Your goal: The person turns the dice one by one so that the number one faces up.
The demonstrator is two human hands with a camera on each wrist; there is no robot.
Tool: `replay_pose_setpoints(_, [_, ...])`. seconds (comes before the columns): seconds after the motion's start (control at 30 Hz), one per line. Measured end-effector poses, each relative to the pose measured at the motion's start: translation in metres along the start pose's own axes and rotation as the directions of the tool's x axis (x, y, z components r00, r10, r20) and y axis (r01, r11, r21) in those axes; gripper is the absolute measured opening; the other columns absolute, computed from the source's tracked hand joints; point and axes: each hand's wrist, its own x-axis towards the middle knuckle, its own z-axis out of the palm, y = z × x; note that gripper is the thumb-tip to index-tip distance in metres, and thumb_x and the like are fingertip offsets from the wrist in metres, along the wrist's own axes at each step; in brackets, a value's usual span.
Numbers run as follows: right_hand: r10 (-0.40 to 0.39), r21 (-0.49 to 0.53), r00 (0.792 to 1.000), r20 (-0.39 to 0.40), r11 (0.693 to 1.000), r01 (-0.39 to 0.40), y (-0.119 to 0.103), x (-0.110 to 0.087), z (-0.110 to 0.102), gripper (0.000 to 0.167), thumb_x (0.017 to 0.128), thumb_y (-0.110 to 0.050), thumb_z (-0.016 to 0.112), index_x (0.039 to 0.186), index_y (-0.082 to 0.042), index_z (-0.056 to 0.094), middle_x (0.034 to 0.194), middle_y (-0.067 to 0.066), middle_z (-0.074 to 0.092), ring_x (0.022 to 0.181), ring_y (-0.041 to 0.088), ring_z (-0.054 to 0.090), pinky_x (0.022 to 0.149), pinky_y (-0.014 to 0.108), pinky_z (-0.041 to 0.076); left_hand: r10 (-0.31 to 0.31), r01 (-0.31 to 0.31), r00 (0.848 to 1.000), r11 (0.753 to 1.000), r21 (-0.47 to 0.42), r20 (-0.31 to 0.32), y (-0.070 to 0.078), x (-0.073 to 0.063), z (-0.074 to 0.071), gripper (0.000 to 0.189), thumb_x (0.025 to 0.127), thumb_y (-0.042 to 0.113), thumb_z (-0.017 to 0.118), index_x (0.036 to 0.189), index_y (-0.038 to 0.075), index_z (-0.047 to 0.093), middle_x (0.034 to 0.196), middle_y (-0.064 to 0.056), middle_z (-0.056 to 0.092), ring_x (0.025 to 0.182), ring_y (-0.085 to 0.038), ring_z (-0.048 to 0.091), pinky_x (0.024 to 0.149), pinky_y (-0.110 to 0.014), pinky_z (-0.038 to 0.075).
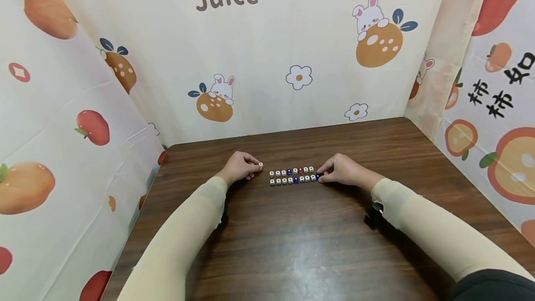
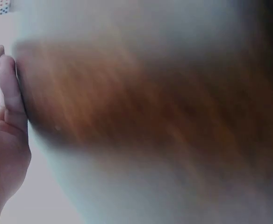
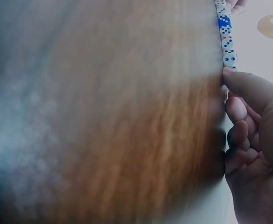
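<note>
Two rows of small dice lie on the table, mostly white with a few blue ones and one red die (image 1: 300, 170). At the left, beyond the end of the rows, my left hand (image 1: 239, 167) pinches a white die (image 1: 261, 165) between thumb and fingers. At the right end of the near row, my right hand (image 1: 342, 170) pinches a blue die (image 1: 318, 177), which the thumb mostly covers in the right wrist view. That view also shows white dice (image 3: 229, 59) in line beyond the thumb. Only part of my left hand (image 2: 8, 126) enters the left wrist view.
The brown wooden table (image 1: 284, 236) extends around the rows and reaches a printed cloth backdrop (image 1: 267, 50) behind. Cloth panels also stand at the left and right sides. A dark wrist device (image 1: 374, 213) sits at the right sleeve.
</note>
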Motion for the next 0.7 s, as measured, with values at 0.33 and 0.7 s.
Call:
replay_pose_setpoints(0.33, [-0.012,-0.004,1.0,0.004,1.0,0.012,0.001,0.001,-0.002,0.005,0.093,-0.018,0.093,0.097,-0.015,0.092,0.076,-0.012,0.073,0.072,0.004,0.061,0.068,0.022,0.05,0.099,-0.097,0.994,0.994,0.048,-0.043,0.035,0.014,0.022,0.015,0.099,0.025,0.091,0.107,0.013,0.09,0.093,-0.001,0.077,0.082,-0.016,0.066,0.071,-0.028,0.056])
replay_pose_setpoints(0.7, [-0.008,0.009,1.0,-0.008,1.0,0.008,0.001,-0.001,0.0,0.006,0.091,-0.018,0.095,0.094,-0.014,0.092,0.075,-0.009,0.076,0.072,0.005,0.062,0.067,0.022,0.05,0.153,-0.156,0.987,0.985,0.074,0.047,0.087,0.023,0.08,0.015,0.101,0.032,0.09,0.107,0.019,0.09,0.104,0.002,0.082,0.09,-0.017,0.066,0.077,-0.033,0.057])
